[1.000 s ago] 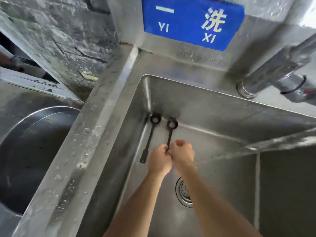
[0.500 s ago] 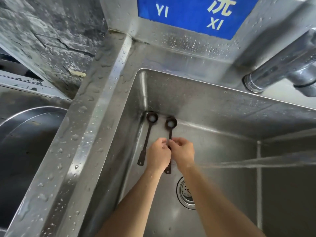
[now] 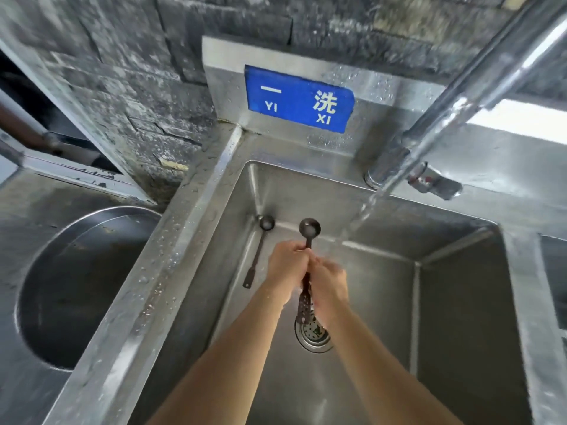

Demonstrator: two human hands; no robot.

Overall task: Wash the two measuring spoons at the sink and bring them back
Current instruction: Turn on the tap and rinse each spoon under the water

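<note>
Two dark long-handled measuring spoons are in the steel sink (image 3: 460, 302). One spoon (image 3: 259, 250) lies on the sink floor along the left wall, bowl toward the back corner. The other spoon (image 3: 309, 230) is lifted above the floor, bowl away from me. My left hand (image 3: 287, 265) grips its handle just below the bowl. My right hand (image 3: 329, 285) is curled round the handle lower down, blurred by motion. The handle's perforated end (image 3: 303, 308) sticks out below both hands. Water (image 3: 360, 216) streams down from the tap just right of the raised bowl.
A chrome tap (image 3: 478, 87) reaches in from the upper right, its base and lever on the back ledge. The drain strainer (image 3: 313, 332) sits under my hands. A blue sign (image 3: 299, 99) is on the splashback. A large round steel basin (image 3: 76, 286) lies left of the wet sink rim.
The right-hand spoon has been lifted off the sink floor in both hands. Water now runs from the tap. The view has tilted up, showing more wall and tap.
</note>
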